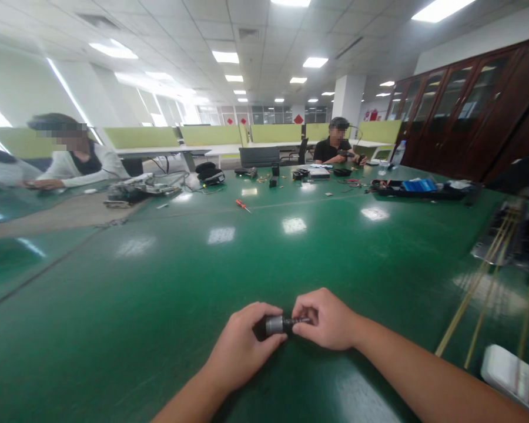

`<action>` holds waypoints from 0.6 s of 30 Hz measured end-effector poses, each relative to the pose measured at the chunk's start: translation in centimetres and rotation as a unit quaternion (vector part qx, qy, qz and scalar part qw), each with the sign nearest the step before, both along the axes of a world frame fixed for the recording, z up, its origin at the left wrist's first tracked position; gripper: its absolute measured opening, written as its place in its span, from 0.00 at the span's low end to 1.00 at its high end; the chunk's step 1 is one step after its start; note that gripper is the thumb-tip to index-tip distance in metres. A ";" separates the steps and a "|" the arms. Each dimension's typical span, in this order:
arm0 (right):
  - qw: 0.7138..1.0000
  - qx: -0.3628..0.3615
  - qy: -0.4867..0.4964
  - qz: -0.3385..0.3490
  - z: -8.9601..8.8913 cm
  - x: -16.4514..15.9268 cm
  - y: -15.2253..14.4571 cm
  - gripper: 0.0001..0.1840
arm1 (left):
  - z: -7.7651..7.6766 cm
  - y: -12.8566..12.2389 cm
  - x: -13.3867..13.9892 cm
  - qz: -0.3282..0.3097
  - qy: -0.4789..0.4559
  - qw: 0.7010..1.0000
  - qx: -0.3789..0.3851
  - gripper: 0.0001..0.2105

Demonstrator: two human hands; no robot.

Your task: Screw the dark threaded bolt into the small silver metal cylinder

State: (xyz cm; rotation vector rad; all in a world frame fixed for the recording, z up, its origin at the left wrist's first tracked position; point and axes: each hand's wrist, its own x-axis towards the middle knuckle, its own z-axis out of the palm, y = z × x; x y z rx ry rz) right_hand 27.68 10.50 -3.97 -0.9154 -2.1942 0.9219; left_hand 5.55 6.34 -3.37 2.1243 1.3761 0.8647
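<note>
Low in the middle of the head view is a small silver-and-black cylinder with a narrow, dark, ridged shaft pointing right. My left hand is closed around the thick part, thumb below and fingers above. At the other end, the fingertips of my right hand pinch the shaft. Both hands are just above or resting on the green tabletop; the exact contact is hidden. What kind of part the cylinder is cannot be made out.
A red-handled screwdriver lies farther off. Along the far side are a black tray, a water bottle and several small dark parts. Thin yellowish rods and a white object are at right. Two people sit across the table.
</note>
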 end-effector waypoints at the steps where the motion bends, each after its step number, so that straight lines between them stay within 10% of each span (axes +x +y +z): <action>1: 1.000 -0.002 0.001 0.001 0.0 0.0 0.0 0.04 | 0.0 0.0 0.0 0.001 0.000 1.000 0.003 0.13; 18: 1.000 -0.011 -0.001 -0.002 -0.2 0.0 0.0 0.07 | 0.5 -0.2 0.2 0.005 0.001 1.000 0.009 0.10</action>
